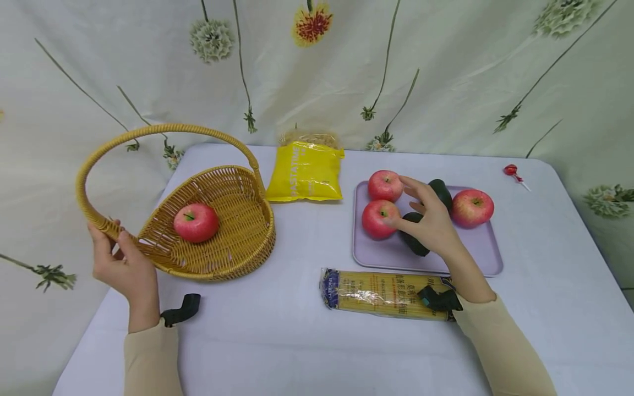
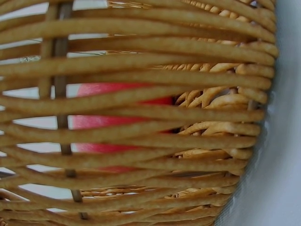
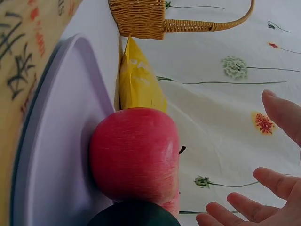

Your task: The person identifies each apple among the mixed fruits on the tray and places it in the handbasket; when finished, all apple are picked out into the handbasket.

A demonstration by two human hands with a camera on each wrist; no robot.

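A wicker basket (image 1: 267,242) stands on the left, with one red apple (image 1: 196,223) inside. My left hand (image 1: 126,269) grips the lower left of its arched handle (image 1: 173,128). In the left wrist view, the woven wall (image 2: 155,113) fills most of the frame, and the apple shows red through the gaps. Over the lilac tray (image 1: 475,253), my right hand (image 1: 433,223) reaches with thumb and fingers spread around the front left apple (image 1: 378,219). In the right wrist view those fingers stand apart above the apple (image 3: 134,155). Two dark green avocados (image 1: 416,242) lie partly under this hand.
Another apple (image 1: 385,185) sits at the tray's back left, and one (image 1: 472,208) at its right. A spaghetti pack (image 1: 381,291) lies before the tray, partly beneath my right wrist. Between basket and tray is a yellow pasta bag (image 1: 304,170). A red lollipop (image 1: 511,170) lies back right.
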